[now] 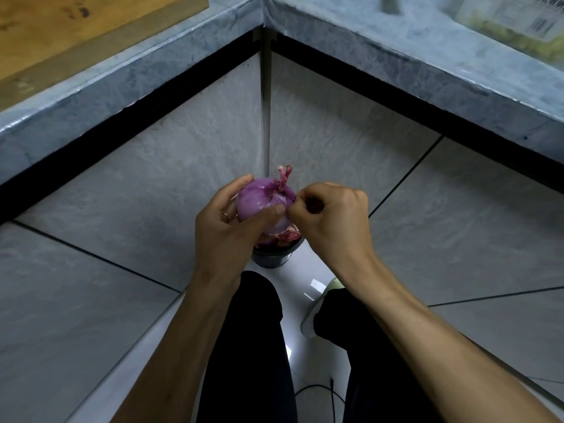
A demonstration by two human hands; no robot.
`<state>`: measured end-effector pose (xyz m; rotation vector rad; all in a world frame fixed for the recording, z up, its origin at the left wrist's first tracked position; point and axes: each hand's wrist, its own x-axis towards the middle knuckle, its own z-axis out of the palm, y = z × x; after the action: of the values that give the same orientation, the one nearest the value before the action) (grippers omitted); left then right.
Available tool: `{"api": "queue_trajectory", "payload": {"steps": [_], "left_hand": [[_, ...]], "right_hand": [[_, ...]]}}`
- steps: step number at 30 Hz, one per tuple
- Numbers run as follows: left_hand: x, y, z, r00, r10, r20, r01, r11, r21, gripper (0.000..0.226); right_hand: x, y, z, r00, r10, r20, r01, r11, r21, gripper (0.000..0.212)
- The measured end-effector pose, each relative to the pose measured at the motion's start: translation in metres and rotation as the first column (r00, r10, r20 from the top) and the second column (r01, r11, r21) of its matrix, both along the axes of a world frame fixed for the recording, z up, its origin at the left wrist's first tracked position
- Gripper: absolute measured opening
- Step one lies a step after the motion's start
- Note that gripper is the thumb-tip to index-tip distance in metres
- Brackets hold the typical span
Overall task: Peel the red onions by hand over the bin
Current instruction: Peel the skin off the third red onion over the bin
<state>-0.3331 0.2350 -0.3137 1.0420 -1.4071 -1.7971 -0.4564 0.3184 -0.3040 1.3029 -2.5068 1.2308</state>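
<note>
Grey marbled L-shaped stone counter [396, 65] wraps the corner w/ pale grey tiled cabinet fronts [189, 166] below; tan wooden chopping board [76, 22] sits on the counter top-left, blurred clear plastic food pack [515, 22] top-right. Person stands in dark trousers [253, 346], 1 pale shoe [314, 312] visible on glossy white floor. Small dark round bin [274, 257] on floor directly under the hands, mostly hidden; red-purple papery onion skins [288, 236] show inside it. Left hand [225, 224], ring on 1 finger, cups the glossy purple round red onion [259, 199] from the left, fingers wrapped behind it, thumb pressed across the front, so clamped on the bulb. Right hand [332, 221] is curled nearly into a fist at the onion's right side, thumb + forefinger pinched together on a thin bit of skin near the dried pinkish stem tuft [283, 178], which points up. Onion is in mid-air above the bin, looks mostly bare, so prob. last scraps. Risks: wet slick surface could slip from the 1-hand hold and drop into the bin; pinched strip may tear short, leaving bits; skin may fall outside the bin since it's small.
</note>
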Motion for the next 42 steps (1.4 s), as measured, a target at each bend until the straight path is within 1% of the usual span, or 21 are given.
{"api": "queue_trajectory", "payload": {"steps": [2, 4, 5, 7, 9, 11, 13, 17, 19, 21, 24, 28, 31, 34, 37, 42], "left_hand": [[0.001, -0.001, -0.002, 1.000, 0.000, 0.003, 0.000, 1.000, 0.012, 0.050], [0.001, -0.003, -0.001, 1.000, -0.015, 0.010, 0.014, 1.000, 0.010, 0.050], [0.002, -0.004, -0.001, 1.000, -0.025, 0.012, 0.025, 1.000, 0.005, 0.050], [0.004, -0.007, 0.000, 0.998, -0.065, 0.028, 0.065, 0.998, -0.012, 0.050], [0.007, -0.010, 0.003, 0.991, -0.127, 0.043, 0.128, 0.991, -0.027, 0.053], [0.009, -0.013, 0.005, 0.982, -0.186, 0.046, 0.188, 0.981, -0.044, 0.058], [0.010, -0.015, 0.006, 0.975, -0.217, 0.045, 0.219, 0.975, -0.043, 0.060], [0.009, -0.016, 0.008, 0.970, -0.238, 0.053, 0.241, 0.970, -0.040, 0.059], [0.009, -0.016, 0.008, 0.971, -0.229, 0.062, 0.231, 0.972, -0.038, 0.056], [0.009, -0.016, 0.006, 0.972, -0.222, 0.073, 0.226, 0.973, -0.051, 0.053], [0.007, -0.014, 0.006, 0.973, -0.219, 0.076, 0.225, 0.970, -0.087, 0.052], [0.005, -0.011, 0.006, 0.984, -0.172, 0.046, 0.176, 0.981, -0.087, 0.050], [0.004, -0.011, 0.005, 0.989, -0.145, 0.027, 0.146, 0.986, -0.085, 0.050], [0.004, -0.010, 0.004, 0.987, -0.159, 0.032, 0.161, 0.984, -0.080, 0.053], [0.003, -0.009, 0.004, 0.986, -0.166, 0.013, 0.166, 0.984, -0.058, 0.059], [0.002, -0.006, -0.001, 0.988, -0.153, -0.019, 0.153, 0.988, -0.006, 0.070]], "right_hand": [[-0.002, 0.002, -0.001, 0.999, 0.031, 0.018, -0.031, 0.999, 0.014, 0.009], [-0.006, 0.006, 0.001, 0.992, 0.114, 0.046, -0.116, 0.992, 0.046, 0.005], [-0.008, 0.008, 0.003, 0.984, 0.161, 0.073, -0.165, 0.985, 0.051, 0.007], [-0.012, 0.012, 0.009, 0.958, 0.237, 0.161, -0.247, 0.968, 0.047, 0.018], [-0.020, 0.013, 0.013, 0.927, 0.277, 0.254, -0.304, 0.950, 0.075, 0.025], [-0.029, 0.013, 0.014, 0.904, 0.302, 0.302, -0.352, 0.928, 0.124, 0.029], [-0.036, 0.014, 0.014, 0.904, 0.346, 0.250, -0.394, 0.902, 0.176, 0.027], [-0.036, 0.016, 0.021, 0.882, 0.466, 0.066, -0.467, 0.849, 0.246, 0.016], [-0.032, 0.016, 0.022, 0.865, 0.501, 0.019, -0.482, 0.822, 0.303, 0.017], [-0.027, 0.014, 0.021, 0.874, 0.485, 0.001, -0.453, 0.815, 0.362, 0.018], [-0.021, 0.011, 0.018, 0.922, 0.388, -0.006, -0.355, 0.849, 0.391, 0.017], [-0.012, 0.006, 0.022, 0.964, 0.265, -0.010, -0.250, 0.922, 0.294, 0.008], [-0.008, 0.005, 0.024, 0.975, 0.219, -0.034, -0.202, 0.942, 0.268, 0.004], [-0.008, 0.007, 0.021, 0.977, 0.200, -0.070, -0.184, 0.964, 0.193, 0.010], [-0.007, 0.008, 0.015, 0.986, 0.158, -0.046, -0.153, 0.982, 0.107, 0.013], [-0.011, 0.010, 0.004, 0.998, 0.060, -0.022, -0.058, 0.995, 0.075, 0.012]]}}
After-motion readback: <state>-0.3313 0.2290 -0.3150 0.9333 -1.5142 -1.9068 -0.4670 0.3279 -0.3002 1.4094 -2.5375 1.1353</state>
